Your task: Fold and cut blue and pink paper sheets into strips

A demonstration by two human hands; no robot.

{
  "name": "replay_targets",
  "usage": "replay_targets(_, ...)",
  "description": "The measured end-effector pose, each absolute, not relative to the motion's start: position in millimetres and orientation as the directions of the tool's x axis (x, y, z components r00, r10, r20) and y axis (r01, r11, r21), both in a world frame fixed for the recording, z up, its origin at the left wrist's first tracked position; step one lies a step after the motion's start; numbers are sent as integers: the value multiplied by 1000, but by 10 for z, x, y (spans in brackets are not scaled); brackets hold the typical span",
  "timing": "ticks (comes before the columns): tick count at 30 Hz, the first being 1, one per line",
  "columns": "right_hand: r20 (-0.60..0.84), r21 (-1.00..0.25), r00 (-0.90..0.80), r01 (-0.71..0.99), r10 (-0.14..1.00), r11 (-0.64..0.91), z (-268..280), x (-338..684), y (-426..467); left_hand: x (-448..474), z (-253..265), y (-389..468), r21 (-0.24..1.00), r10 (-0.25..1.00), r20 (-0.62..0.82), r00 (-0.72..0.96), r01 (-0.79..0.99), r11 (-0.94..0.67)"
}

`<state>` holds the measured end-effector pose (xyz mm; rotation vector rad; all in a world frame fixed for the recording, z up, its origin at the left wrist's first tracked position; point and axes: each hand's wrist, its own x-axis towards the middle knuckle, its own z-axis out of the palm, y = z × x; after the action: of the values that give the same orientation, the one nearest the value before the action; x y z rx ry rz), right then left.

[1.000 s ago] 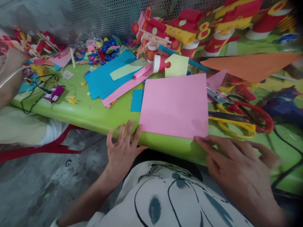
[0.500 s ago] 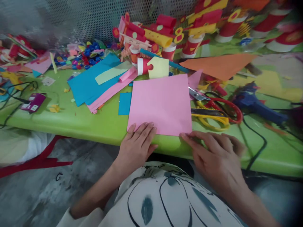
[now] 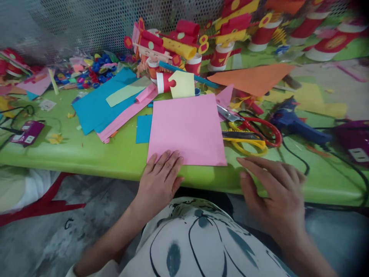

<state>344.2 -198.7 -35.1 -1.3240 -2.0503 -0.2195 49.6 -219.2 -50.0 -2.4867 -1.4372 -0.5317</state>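
Observation:
A pink sheet of paper (image 3: 187, 130) lies flat at the front edge of the green table. My left hand (image 3: 160, 173) rests on its lower left part, fingers stretched out and flat. Off the sheet's lower right corner hovers my right hand (image 3: 273, 188), open, thumb and fingers apart with nothing between them. Just beyond that hand lie red-handled scissors (image 3: 266, 132) and a yellow-handled tool (image 3: 250, 148), both partly under or beside the pink sheet. A small blue paper piece (image 3: 143, 129) peeks out at the sheet's left.
A blue glue gun (image 3: 302, 125) with a black cord lies at the right. Blue paper (image 3: 92, 104), pink strips (image 3: 127, 113) and orange paper (image 3: 253, 79) spread behind. Decorated red paper cups (image 3: 220, 57) stand along the back near a heap of small colourful pieces (image 3: 98, 71).
My right hand has lifted away from the pink sheet's lower right corner and moved slightly right, its fingers opening. My left hand stays on the paper. The view has shifted a little to the right.

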Motion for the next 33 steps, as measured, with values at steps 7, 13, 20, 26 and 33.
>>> replay_targets(7,571,-182,-329,842,752,508,-412,3272,-1788,521,-404,-2178,121,848,385,363,892,-437)
replay_targets(13,542,-149,-324,871,775,468,-435,3265,-1766,477,-258,-2089,155,856,383,346,890,-429)
replay_targets(20,543,-271,-268,840,795,469,-423,3252,-1735,448,-135,-1955,288,846,461,269,856,-429)
replay_targets(26,520,-574,-189,645,833,505,-272,3120,-1615,318,-81,-1908,495,896,417,151,790,-363)
replay_targets(33,535,-616,-182,585,825,529,-216,2967,-1554,259,12,-1942,410,912,387,137,860,-304)
